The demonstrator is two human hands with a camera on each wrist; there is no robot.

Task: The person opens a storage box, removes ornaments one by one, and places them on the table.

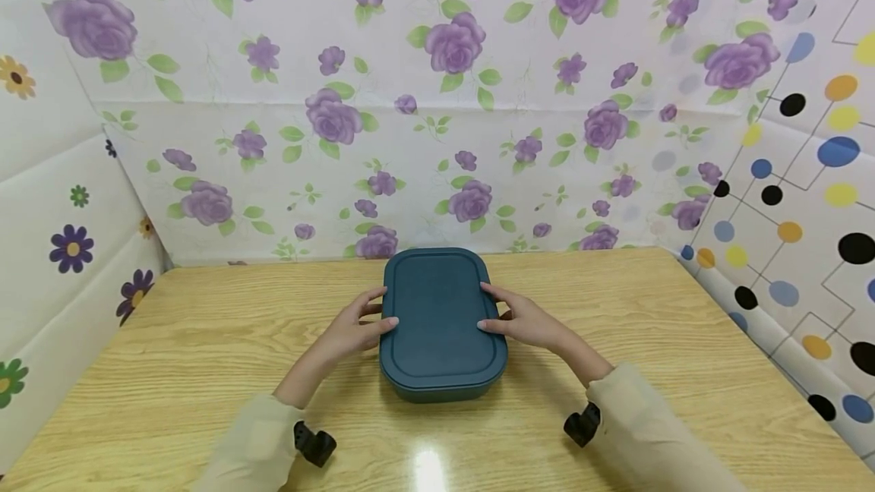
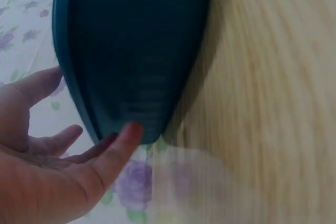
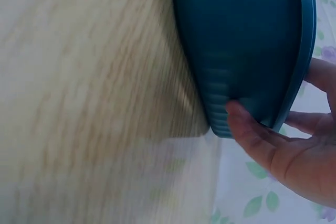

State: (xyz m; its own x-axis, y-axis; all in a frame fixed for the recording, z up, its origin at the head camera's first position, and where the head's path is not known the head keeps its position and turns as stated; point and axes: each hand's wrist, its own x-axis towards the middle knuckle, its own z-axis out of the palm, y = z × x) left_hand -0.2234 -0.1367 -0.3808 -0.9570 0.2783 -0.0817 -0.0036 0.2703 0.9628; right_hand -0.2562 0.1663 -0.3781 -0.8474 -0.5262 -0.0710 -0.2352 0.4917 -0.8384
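A dark teal rectangular storage box [image 1: 440, 317] with a rounded lid lies lengthwise on the wooden table, its lid on. My left hand [image 1: 358, 329] grips its left side, thumb at the lid's edge and other fingers lower down. On the opposite side my right hand [image 1: 522, 319] holds the box in the same way, thumb and a finger at the lid rim. Both wrist views show the ribbed side walls of the box [image 2: 131, 40], with fingertips against or close to them. The far end is partly hidden there. What the box contains cannot be seen.
The wooden table [image 1: 225, 325] runs back to a white cloth backdrop [image 1: 410, 158] with purple roses. Side cloths stand at the left and right, one with flowers, one with coloured dots [image 1: 786, 230]. Each wrist wears a small black camera [image 1: 314, 444].
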